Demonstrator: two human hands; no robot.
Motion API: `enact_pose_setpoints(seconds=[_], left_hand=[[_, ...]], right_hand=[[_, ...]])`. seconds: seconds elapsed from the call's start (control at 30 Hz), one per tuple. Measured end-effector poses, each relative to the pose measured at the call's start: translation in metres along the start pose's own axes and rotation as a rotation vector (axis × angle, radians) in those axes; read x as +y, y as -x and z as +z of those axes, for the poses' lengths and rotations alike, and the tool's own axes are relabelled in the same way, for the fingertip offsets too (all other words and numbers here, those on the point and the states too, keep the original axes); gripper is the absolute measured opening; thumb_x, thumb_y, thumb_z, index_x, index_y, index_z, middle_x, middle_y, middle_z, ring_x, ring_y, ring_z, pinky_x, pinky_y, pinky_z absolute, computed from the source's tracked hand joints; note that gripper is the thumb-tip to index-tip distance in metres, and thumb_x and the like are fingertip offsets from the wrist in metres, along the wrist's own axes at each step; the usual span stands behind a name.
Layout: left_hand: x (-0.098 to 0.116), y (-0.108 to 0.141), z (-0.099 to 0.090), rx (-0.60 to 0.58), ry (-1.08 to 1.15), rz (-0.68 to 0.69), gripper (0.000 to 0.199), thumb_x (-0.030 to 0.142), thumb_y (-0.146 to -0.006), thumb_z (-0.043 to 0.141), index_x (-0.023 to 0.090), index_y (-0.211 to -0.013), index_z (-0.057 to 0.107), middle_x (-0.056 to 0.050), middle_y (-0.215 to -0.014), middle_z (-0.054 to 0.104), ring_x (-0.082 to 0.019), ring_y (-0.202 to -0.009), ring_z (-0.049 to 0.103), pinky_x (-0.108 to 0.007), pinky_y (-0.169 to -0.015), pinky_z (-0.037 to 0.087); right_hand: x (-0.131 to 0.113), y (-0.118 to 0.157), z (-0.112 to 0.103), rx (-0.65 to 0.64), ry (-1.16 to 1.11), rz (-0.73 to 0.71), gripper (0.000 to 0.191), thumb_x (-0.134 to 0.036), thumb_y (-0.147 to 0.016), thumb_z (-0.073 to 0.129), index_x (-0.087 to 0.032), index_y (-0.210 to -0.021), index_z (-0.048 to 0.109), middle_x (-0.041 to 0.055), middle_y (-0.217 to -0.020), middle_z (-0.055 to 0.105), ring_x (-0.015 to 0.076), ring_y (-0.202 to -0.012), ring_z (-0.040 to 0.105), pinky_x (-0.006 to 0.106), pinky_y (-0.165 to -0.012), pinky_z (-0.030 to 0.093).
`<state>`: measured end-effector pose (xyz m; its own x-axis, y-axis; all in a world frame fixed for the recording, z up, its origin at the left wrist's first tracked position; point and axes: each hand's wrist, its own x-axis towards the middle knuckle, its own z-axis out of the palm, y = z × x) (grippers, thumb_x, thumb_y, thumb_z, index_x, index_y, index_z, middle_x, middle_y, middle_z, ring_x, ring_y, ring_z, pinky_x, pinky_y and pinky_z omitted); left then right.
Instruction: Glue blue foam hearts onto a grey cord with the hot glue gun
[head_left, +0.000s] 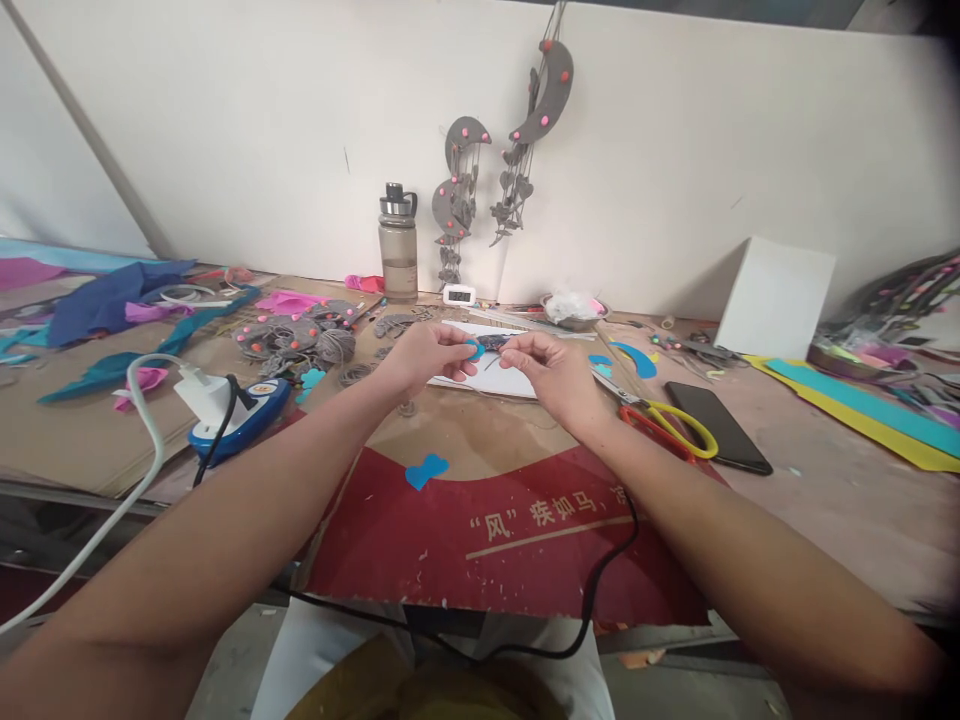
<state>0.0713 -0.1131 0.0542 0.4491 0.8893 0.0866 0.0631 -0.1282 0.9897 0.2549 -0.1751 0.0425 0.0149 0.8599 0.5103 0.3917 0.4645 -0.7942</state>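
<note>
My left hand (439,357) pinches a small blue cut-out piece (475,349) between thumb and fingers above a white sheet (506,380). Close beside it, my right hand (551,372) is closed in a pinch; a thin dark strand shows near its fingertips, but what it holds is too small to make out. Behind the fingers lies a dark patterned item (495,342), partly hidden. Nearer to me, a blue cloud-like cut-out (427,471) lies on the red-printed cardboard (510,550). Scissors (671,425) with red and yellow handles lie right of my right hand.
A black phone (716,428) lies beside the scissors. A water bottle (398,245) and small clock (458,295) stand at the back. Grey felt moons (555,95) hang on the wall. Left are a blue power strip (240,420), grey yarn (334,346) and coloured scraps (112,300).
</note>
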Motion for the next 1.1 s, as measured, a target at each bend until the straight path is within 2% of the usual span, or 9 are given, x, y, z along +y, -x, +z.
enact_pose_setpoints(seconds=[0.1,0.37,0.5,0.73,1.1], left_hand=[[-0.003,0.004,0.008,-0.084,0.073,-0.073,0.018,0.023,-0.079,0.071,0.010,-0.087,0.061,-0.008,-0.078,0.071,-0.014,-0.065,0.068,-0.025,-0.058,0.053],[-0.009,0.005,0.014,-0.182,0.178,-0.087,0.007,0.014,-0.087,0.059,0.009,-0.093,0.061,-0.011,-0.084,0.073,-0.016,-0.078,0.072,-0.030,-0.080,0.057],[-0.007,0.005,0.014,-0.198,0.182,-0.093,0.007,0.015,-0.087,0.060,0.009,-0.091,0.062,-0.011,-0.083,0.074,-0.016,-0.078,0.072,-0.030,-0.081,0.058],[-0.005,0.007,0.016,-0.220,0.128,-0.108,0.010,0.018,-0.085,0.063,0.009,-0.091,0.063,-0.012,-0.082,0.074,-0.016,-0.075,0.072,-0.031,-0.076,0.058],[-0.008,0.006,0.016,-0.282,0.146,-0.090,0.021,0.027,-0.083,0.067,0.009,-0.095,0.063,-0.013,-0.089,0.073,-0.017,-0.080,0.072,-0.035,-0.086,0.057]], right_hand=[[0.001,0.000,0.001,0.027,0.059,-0.038,0.016,-0.033,-0.086,0.056,-0.018,-0.082,0.061,-0.0006,-0.076,0.063,0.0127,-0.072,0.054,0.027,-0.070,0.040],[0.000,0.002,0.000,0.042,0.249,-0.079,0.014,-0.030,-0.086,0.055,-0.018,-0.083,0.061,0.0005,-0.079,0.059,0.0134,-0.072,0.050,0.028,-0.069,0.038],[0.005,0.000,-0.002,0.051,0.330,-0.101,0.013,-0.029,-0.083,0.061,-0.018,-0.087,0.066,0.0017,-0.084,0.062,0.0140,-0.074,0.050,0.028,-0.071,0.038],[0.009,0.000,-0.001,0.062,0.339,-0.120,0.014,-0.032,-0.085,0.061,-0.019,-0.082,0.067,0.0015,-0.081,0.063,0.0147,-0.075,0.052,0.029,-0.072,0.040],[0.011,0.002,-0.002,0.084,0.459,-0.206,0.011,-0.029,-0.087,0.061,-0.020,-0.081,0.065,0.0023,-0.084,0.063,0.0162,-0.081,0.056,0.030,-0.075,0.042]])
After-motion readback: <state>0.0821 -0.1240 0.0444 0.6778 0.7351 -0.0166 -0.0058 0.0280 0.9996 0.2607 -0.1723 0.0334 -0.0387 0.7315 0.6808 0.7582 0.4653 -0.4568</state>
